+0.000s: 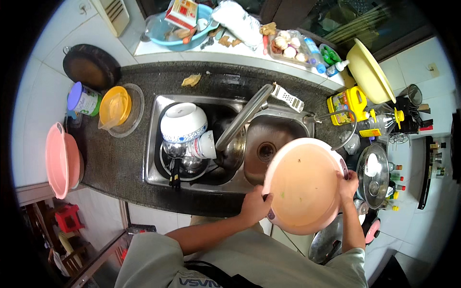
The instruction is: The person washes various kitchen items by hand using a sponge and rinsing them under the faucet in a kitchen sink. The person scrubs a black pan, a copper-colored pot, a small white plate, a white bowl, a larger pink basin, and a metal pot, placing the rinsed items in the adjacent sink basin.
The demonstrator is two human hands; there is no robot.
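My left hand [256, 204] grips the near-left handle of a round pink plastic basin [306, 183]. On the far-right handle of the same basin is my right hand [348, 185]. The basin is held over the right front edge of a double steel sink, partly covering the right bowl [268, 129]. Small green and brown scraps dot its inner bottom. In the left bowl lie an upturned white bowl with a blue pattern [184, 122], a white cup [206, 144], steel ladles and a pot. A steel faucet spout [245, 117] reaches over the left bowl.
A grater [288, 98] lies behind the sink. Left on the counter [108, 165] are a yellow bowl [122, 102], a tin [84, 99] and another pink basin [61, 162]. A yellow jug [344, 106] and a lidded pan [374, 176] stand right. The windowsill holds a blue basin [180, 45] and garlic [288, 45].
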